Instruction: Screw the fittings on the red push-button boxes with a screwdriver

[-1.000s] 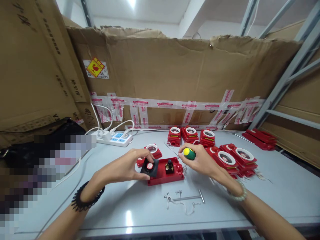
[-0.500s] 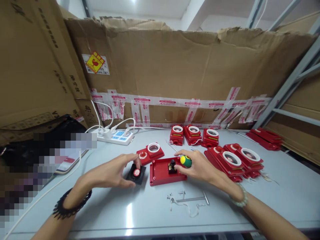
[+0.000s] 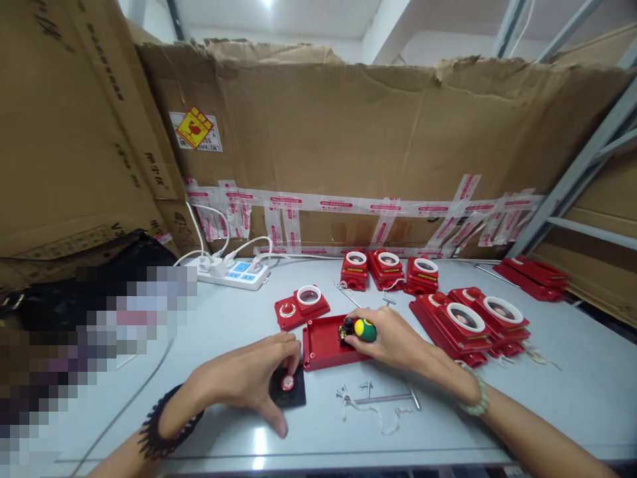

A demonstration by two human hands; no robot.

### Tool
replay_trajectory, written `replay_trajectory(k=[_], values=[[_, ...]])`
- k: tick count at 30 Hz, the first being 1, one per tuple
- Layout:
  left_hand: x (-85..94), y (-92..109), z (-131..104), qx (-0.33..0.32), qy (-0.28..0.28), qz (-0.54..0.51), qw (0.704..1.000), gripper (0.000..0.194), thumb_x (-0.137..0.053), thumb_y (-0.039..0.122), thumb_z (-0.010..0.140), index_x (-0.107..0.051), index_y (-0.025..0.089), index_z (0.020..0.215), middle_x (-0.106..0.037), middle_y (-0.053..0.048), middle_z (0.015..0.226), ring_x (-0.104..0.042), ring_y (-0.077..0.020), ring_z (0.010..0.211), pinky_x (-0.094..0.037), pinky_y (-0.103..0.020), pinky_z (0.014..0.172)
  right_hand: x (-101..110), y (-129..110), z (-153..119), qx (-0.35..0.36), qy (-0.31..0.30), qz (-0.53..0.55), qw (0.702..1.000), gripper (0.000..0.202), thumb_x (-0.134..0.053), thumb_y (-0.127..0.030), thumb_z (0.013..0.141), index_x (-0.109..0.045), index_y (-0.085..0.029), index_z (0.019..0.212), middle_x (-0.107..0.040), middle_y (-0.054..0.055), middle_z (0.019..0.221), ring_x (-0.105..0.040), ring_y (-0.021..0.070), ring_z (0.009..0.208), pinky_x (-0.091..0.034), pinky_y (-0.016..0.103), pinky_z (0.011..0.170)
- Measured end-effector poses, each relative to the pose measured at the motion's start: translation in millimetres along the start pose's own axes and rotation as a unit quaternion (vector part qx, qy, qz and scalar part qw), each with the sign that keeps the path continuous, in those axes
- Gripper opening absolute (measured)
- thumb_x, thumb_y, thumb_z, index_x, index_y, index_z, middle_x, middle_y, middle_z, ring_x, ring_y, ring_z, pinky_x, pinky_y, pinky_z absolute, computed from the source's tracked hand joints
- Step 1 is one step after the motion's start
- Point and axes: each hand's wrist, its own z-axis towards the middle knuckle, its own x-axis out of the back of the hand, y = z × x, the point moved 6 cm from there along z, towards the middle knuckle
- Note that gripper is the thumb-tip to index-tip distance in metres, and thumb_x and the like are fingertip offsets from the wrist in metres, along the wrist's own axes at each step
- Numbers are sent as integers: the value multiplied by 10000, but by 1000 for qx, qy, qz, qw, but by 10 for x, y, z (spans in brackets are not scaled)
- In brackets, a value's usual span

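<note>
My left hand (image 3: 256,378) is over a black square plate (image 3: 294,397) lying on the table. Its fingertips touch the plate beside a round red-and-white knob (image 3: 288,383), while the thumb stretches out apart. Inside the shallow red box base (image 3: 323,338) sits a small black switch block (image 3: 345,332) with brass-coloured parts. My right hand (image 3: 385,338) is closed around a screwdriver (image 3: 366,330) with a green and yellow handle. Its fingertips also touch the switch block; the screwdriver's tip is hidden. Behind the base lies a red cover (image 3: 301,308) with a white-ringed window.
Several assembled red boxes (image 3: 465,317) stand to the right and at the back. In front lie a T-shaped metal rod (image 3: 385,399), screws and white string (image 3: 381,418). A white power strip (image 3: 233,273) with cables is at back left, before a tall cardboard wall (image 3: 323,133).
My left hand and the black plate have moved toward me and slightly right; the thumb has come away from the plate. My right hand has shifted slightly left, closer to the switch block.
</note>
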Motion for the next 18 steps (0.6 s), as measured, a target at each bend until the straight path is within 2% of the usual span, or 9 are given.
replay_trajectory(k=[4,10,18], values=[[63,-37,-28,18,13,-19,1000,554,-801,450,510,-474,201,882,-536,-3,908,-489,-184,774,-404,-263,675,-7,11,6,-2,1,11,1000,216,-600,-338,792,-652,-206,954,-701,60,805,-625,191,720,-433,311,671],[299,33,-77,0,81,-15,997,259,-626,331,761,-497,211,951,-540,-26,989,-500,-210,915,-409,-321,811,-4,-8,2,-2,-5,49,999,197,-588,-334,806,-630,-207,950,-688,42,801,-606,166,701,-437,302,681],[343,22,-79,-11,124,19,992,150,-539,311,831,-499,207,931,-553,-28,948,-522,-198,866,-430,-308,777,37,-63,-45,5,5,61,998,132,-595,-313,800,-611,-220,892,-667,-2,731,-559,132,624,-420,276,643]])
